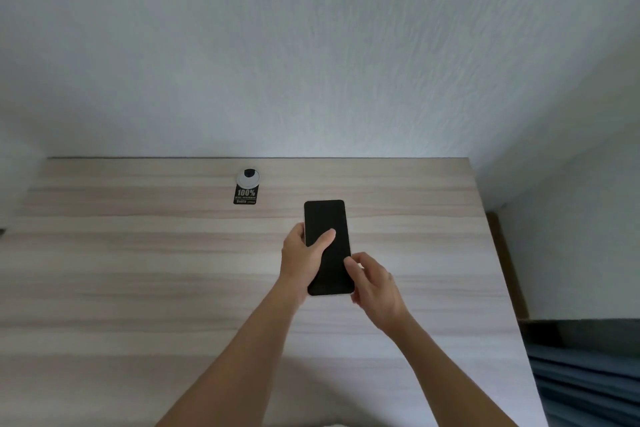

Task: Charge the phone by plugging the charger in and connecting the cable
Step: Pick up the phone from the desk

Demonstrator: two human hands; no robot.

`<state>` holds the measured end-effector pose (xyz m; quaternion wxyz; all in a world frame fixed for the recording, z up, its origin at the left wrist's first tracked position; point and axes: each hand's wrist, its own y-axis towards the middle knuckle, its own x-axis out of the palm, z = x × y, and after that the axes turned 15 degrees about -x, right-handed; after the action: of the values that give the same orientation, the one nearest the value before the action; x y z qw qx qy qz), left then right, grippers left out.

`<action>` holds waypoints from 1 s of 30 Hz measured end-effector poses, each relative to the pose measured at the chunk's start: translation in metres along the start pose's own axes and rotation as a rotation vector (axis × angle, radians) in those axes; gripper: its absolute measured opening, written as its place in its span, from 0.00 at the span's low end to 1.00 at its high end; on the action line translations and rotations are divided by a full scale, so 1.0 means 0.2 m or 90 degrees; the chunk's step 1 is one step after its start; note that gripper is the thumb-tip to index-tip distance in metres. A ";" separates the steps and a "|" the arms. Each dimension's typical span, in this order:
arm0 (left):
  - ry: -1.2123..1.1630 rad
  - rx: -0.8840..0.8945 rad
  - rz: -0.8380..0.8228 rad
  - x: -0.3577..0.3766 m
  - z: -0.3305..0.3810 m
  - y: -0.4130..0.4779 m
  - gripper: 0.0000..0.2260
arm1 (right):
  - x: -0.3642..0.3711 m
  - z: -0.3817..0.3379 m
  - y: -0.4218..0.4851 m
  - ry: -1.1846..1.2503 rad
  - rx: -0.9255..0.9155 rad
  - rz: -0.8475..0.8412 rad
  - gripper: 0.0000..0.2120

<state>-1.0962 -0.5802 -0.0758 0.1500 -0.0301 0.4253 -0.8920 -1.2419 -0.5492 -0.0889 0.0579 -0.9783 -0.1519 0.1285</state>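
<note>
Holding the phone (327, 246) just above the wooden bench (138, 270), the left hand (303, 262) wraps its left edge with the thumb laid across the dark screen, while the right hand (372, 282) has its fingers curled against the lower right edge; whether it pinches something small there I cannot tell. No charger or cable shows anywhere, and no wall socket either, only a round cable hole (248, 178) near the back of the bench with a black sticker (245, 195) just in front of it. The risk, as I judge it, is a slip: the grip is on the phone's edges, so shifting one hand to fetch a cable could tip it onto the bench.
</note>
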 end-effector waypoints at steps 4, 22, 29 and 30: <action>-0.027 0.017 -0.032 -0.01 -0.02 -0.13 0.07 | 0.01 -0.06 -0.10 0.073 -0.024 0.029 0.13; -0.098 0.067 -0.034 -0.22 -0.21 -0.38 0.09 | 0.16 -0.18 -0.34 -0.013 -0.071 -0.001 0.12; -0.210 0.101 0.115 -0.33 -0.32 -0.55 0.09 | 0.21 -0.28 -0.36 -0.045 -0.142 -0.181 0.06; -0.230 0.101 0.136 -0.34 -0.36 -0.59 0.08 | 0.21 -0.28 -0.38 -0.048 -0.151 -0.206 0.05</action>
<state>-1.0734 -0.4374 -0.0256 0.3194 -0.1323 0.3207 -0.8818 -1.2088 -0.4685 -0.0345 -0.0433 -0.9356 -0.3233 0.1351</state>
